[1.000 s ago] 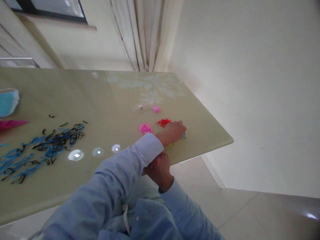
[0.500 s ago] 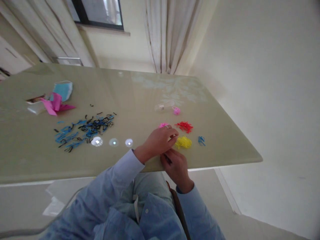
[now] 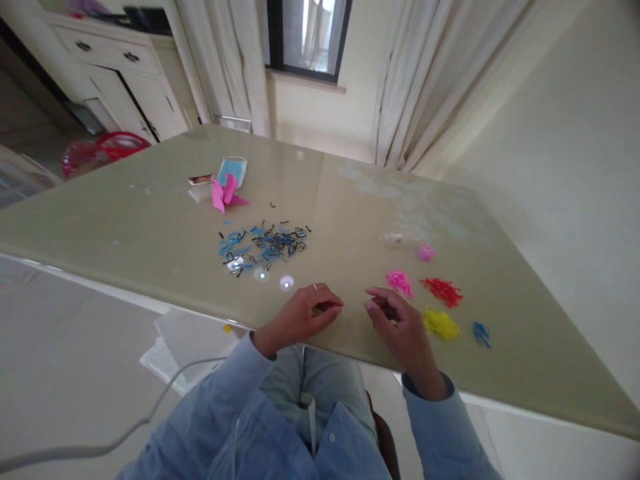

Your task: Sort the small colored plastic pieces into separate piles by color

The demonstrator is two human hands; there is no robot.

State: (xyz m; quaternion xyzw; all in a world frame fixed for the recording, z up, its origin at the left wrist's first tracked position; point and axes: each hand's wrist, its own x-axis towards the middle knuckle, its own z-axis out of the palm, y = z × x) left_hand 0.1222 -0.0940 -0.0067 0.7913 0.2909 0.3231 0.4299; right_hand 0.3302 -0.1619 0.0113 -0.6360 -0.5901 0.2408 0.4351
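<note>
My left hand (image 3: 306,316) hovers over the table's near edge, thumb and fingers pinched together; anything between the tips is too small to make out. To its right, my right hand (image 3: 403,330) is loosely curled, a small gap showing between thumb and index finger, with nothing visible between them. A pile of pink bands (image 3: 399,283) lies just beyond my right hand, with yellow bands (image 3: 441,324) directly beside it. Farther right are red bands (image 3: 443,292) and a small blue bunch (image 3: 481,334). Mixed black and blue bands (image 3: 277,243) are scattered beyond my left hand.
A clear tube (image 3: 395,238) and a small pink item (image 3: 426,253) lie beyond the pink pile. At the far left are a folded pink paper shape (image 3: 229,193), a blue face mask (image 3: 233,171) and a small card (image 3: 201,179). The glossy table (image 3: 150,233) ends near my lap.
My hands, together by the yellow pile before, have drawn apart, the left one moving left toward the black and blue bands. The camera view has turned left.
</note>
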